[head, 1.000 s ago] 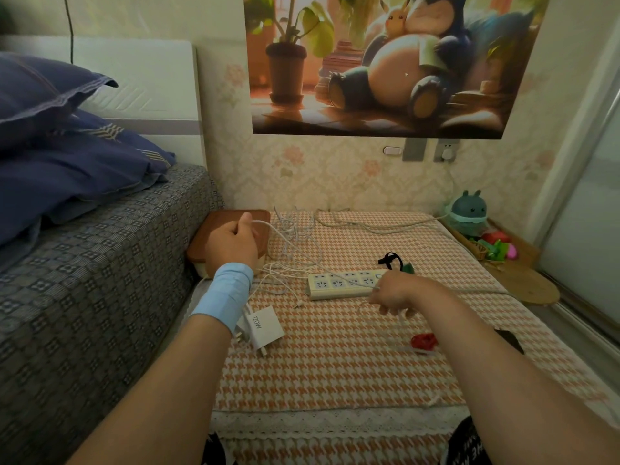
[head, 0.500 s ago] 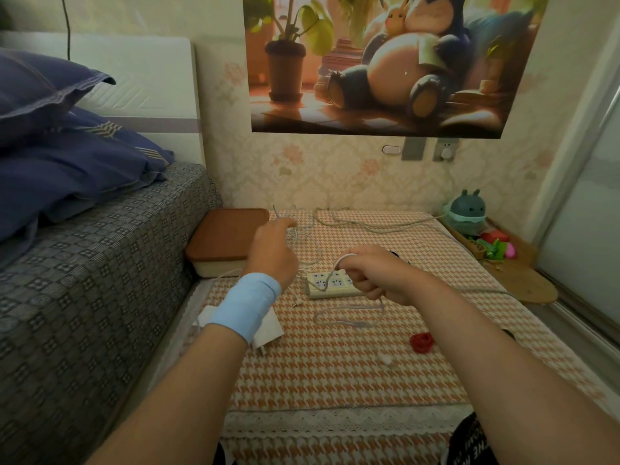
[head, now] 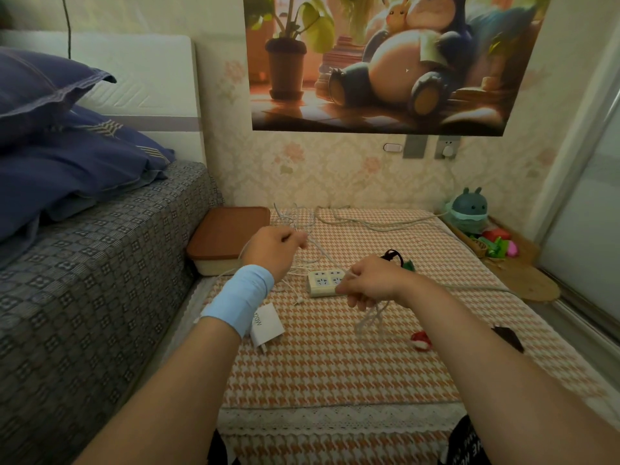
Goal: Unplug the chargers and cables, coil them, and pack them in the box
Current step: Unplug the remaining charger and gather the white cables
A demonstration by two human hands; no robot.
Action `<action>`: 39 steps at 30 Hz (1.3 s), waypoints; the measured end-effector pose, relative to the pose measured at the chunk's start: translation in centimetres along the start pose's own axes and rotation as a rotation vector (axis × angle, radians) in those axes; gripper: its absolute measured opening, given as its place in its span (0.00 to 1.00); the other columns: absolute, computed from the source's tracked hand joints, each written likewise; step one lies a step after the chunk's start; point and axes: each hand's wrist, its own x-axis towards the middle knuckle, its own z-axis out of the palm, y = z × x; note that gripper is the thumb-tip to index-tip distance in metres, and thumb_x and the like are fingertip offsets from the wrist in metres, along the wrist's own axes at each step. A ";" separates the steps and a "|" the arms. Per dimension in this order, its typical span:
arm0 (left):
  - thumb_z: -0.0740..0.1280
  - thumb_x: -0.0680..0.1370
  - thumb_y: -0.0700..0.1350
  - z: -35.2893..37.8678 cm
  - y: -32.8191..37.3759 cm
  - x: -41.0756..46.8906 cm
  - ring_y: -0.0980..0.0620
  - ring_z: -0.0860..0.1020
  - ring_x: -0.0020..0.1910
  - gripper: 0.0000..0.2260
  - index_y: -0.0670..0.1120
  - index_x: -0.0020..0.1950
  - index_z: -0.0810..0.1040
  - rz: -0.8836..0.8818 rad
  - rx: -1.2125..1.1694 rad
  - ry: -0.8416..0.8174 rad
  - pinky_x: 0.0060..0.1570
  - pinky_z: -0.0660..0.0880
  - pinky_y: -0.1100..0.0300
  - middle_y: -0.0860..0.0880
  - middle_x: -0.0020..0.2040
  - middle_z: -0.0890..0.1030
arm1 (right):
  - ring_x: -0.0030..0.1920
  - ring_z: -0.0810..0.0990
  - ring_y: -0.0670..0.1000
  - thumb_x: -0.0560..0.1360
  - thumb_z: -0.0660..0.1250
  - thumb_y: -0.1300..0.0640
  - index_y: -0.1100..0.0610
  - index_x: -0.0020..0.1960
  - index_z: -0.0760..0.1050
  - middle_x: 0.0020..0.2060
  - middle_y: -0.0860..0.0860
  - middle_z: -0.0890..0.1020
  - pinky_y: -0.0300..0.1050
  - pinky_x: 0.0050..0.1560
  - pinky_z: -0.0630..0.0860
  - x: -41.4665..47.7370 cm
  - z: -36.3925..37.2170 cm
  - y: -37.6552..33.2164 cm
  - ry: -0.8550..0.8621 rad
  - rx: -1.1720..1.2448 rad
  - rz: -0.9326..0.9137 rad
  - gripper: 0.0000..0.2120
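Coiling looks midway: the right hand has its grip curled round loops of white cable hanging just before the power strip. The left hand pinches the loose run. The charger lies unplugged left of the strip. The box beyond is lidded, so packing seems unstarted.

White cable in loose loops below the right hand, white charger flat near the closed brown-lidded box

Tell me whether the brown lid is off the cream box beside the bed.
No: the flat brown lid lies closed over the cream plastic box.
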 end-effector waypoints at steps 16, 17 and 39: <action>0.66 0.74 0.38 0.3 -1.7 0.0 0.40 0.67 0.66 0.20 0.49 0.66 0.74 0.032 0.528 0.238 0.62 0.65 0.48 0.44 0.68 0.71 | 0.25 0.63 0.49 0.83 0.65 0.53 0.55 0.51 0.86 0.37 0.56 0.85 0.43 0.30 0.62 -0.7 -0.6 -0.5 -0.191 0.141 -0.109 0.12; 0.64 0.71 0.33 0.8 -0.9 -0.2 0.41 0.67 0.67 0.25 0.48 0.67 0.74 0.181 0.468 0.232 0.64 0.65 0.48 0.45 0.69 0.71 | 0.25 0.61 0.48 0.83 0.65 0.53 0.54 0.51 0.86 0.38 0.57 0.84 0.43 0.30 0.60 -0.7 -0.5 -0.8 -0.199 0.164 -0.121 0.12; 0.66 0.77 0.60 -1.3 -0.2 0.9 0.48 0.77 0.40 0.14 0.51 0.41 0.77 -0.168 0.059 0.572 0.41 0.69 0.59 0.49 0.43 0.82 | 0.35 0.86 0.49 0.81 0.66 0.45 0.57 0.46 0.84 0.32 0.49 0.85 0.47 0.48 0.78 -1.0 -1.5 2.0 -0.165 -0.271 0.232 0.17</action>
